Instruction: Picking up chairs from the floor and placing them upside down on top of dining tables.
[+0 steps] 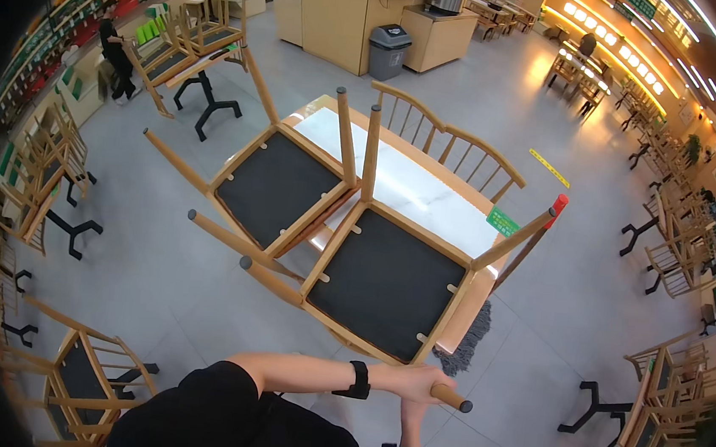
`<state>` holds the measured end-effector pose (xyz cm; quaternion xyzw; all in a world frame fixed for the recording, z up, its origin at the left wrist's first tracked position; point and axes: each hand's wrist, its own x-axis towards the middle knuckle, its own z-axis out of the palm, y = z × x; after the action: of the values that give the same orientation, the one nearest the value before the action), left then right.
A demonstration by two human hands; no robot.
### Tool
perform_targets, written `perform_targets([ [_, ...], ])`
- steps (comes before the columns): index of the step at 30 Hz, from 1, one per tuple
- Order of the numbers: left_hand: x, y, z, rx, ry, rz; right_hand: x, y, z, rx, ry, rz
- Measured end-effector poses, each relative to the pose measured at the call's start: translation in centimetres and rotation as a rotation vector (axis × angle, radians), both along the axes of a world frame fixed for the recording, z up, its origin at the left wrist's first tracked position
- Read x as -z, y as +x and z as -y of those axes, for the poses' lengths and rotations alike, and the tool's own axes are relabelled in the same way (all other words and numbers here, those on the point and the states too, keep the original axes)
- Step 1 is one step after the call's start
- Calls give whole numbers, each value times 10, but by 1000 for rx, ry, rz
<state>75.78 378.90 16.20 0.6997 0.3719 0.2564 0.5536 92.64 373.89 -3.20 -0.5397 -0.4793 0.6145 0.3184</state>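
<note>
An upside-down wooden chair (391,282) with a dark seat underside rests tilted over the near side of a wooden table (463,190) with a white marbled top. At the chair's near right corner my left hand (414,382) is closed round the base of a leg, whose capped end points toward me. My right hand (414,409) comes up just below it; its fingers are hidden behind my left hand and the leg. A second upturned chair (280,187) lies on the table to the left, close against the first. Black bands circle both my wrists.
Two spindle-backed chairs (447,133) stand across the table. A mop (471,344) with a grey head and red-tipped handle is by the table's right end. More tables with upturned chairs (85,378) line both sides. A grey bin (387,51) and a person (117,58) are farther off.
</note>
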Motion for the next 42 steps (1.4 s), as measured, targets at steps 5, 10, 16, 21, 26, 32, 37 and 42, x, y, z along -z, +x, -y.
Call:
perform_targets([
  [5,8,-40,39,-147,219,85,-35,-38,-5,165,159,79],
  [10,-17,-169,113,48,69,11,-18,-49,-19,407,275,111],
  [16,37,-368,197,0,-379,-520,-86,-103,-5,666,131,-16],
  [21,69,-420,202,-1205,-107,-123,-78,-114,6,697,116,-67],
  [26,49,-392,151,-1406,-57,447,-87,-124,-5,789,134,-120],
  [32,35,-388,137,-1456,-116,506,-105,-132,-23,856,142,-145],
  [37,34,-383,127,-1415,-82,487,-95,-133,-21,820,144,-198],
  [42,42,-371,119,-1408,-80,483,-90,-140,-21,870,153,-216],
])
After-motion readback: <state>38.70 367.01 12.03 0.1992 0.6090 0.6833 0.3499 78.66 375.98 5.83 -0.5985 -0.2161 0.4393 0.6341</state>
